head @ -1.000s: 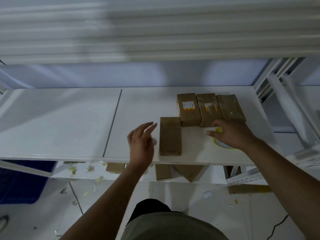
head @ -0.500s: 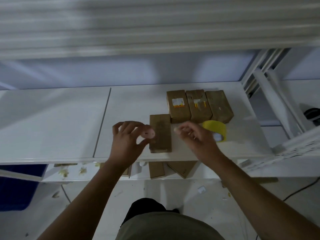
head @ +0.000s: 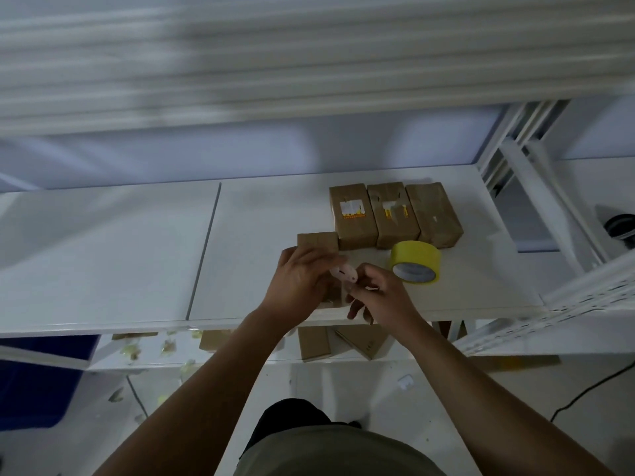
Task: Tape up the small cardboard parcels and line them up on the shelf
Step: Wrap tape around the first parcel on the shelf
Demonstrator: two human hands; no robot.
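Head view, left hand [head: 302, 280] gripping pale tool [head: 345, 273], right hand [head: 378, 298] curled beside it, hold unclear, parcel [head: 318, 241] mostly hidden

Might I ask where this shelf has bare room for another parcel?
Bare: the left panel, and the strip from its seam to the near parcel. Crowded at right: three parcels, tape roll, left grip round a white tool, right grip.

Sticker [head: 351, 208] on back-left parcel [head: 355, 231]: white and yellow, print too blurred to read.
Label scraps [head: 395, 208] on middle parcel [head: 398, 232]: torn, nothing legible.
Readable text elsewhere: none.
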